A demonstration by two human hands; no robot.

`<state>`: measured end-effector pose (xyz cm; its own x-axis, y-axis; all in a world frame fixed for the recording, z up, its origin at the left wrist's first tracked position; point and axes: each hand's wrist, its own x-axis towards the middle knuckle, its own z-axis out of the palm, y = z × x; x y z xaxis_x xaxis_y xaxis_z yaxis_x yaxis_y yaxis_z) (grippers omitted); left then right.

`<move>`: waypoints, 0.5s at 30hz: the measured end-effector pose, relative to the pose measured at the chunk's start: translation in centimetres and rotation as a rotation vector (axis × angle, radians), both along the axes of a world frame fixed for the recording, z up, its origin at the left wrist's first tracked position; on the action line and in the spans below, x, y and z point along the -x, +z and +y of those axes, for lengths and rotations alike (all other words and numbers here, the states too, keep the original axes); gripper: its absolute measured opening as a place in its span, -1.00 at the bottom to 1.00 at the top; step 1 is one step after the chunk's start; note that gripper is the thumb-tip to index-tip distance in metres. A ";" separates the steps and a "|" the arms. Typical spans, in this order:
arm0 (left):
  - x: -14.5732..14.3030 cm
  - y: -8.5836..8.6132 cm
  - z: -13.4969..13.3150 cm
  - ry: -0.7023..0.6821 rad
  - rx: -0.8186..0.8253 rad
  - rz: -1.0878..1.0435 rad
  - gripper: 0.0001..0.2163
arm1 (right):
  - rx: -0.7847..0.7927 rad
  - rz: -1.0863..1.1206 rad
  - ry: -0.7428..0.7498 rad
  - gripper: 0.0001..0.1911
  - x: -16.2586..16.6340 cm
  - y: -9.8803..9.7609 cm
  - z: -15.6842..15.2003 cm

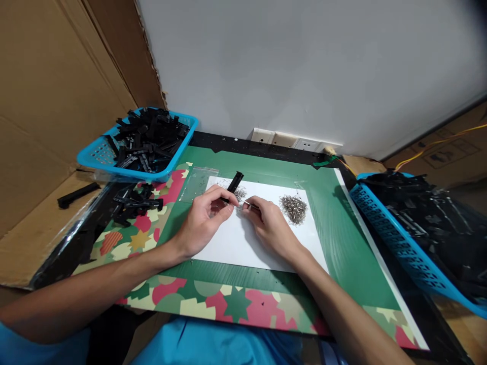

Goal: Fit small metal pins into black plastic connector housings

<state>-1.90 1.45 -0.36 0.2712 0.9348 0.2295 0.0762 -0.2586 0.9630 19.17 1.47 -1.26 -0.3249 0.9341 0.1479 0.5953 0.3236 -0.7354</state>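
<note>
Over the white sheet of paper (pixel 228 248), my left hand (pixel 203 218) pinches a narrow black plastic part (pixel 235 183), its upper end tilted up and to the right. My right hand (pixel 270 223) is close beside it, thumb and fingertips closed on a thin, pale, shiny piece (pixel 249 204) too small to name. That piece points toward the fingers of my left hand. Behind my hands lies a small pile of tiny metal pieces (pixel 240 193), partly hidden. A larger pile of similar metal pieces (pixel 293 209) sits to the right on the paper.
A blue basket (pixel 171 175) heaped with black parts stands at back left, with loose black parts (pixel 135 203) in front. Another blue basket (pixel 403 253) of black parts is at right. A clear bag (pixel 196 182) lies by the paper. Wall sockets (pixel 285 140) line the back.
</note>
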 end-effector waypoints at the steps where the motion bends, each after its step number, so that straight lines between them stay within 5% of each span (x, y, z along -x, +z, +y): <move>1: 0.0 0.0 0.0 -0.003 -0.008 0.008 -0.92 | 0.030 0.058 -0.003 -0.83 -0.1 0.1 0.0; 10: -0.3 -0.4 -0.1 0.024 -0.041 0.094 -0.86 | 0.201 0.366 0.067 -0.74 -0.1 1.9 -0.6; 15: -0.4 -0.5 -0.2 0.041 -0.086 0.146 -0.86 | 0.106 0.303 0.000 -0.79 0.5 1.3 -1.0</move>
<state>-1.48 1.30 -0.83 0.2700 0.9244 0.2695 0.2260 -0.3330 0.9154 18.66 0.51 0.04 -0.2812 0.9495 0.1396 0.3442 0.2356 -0.9088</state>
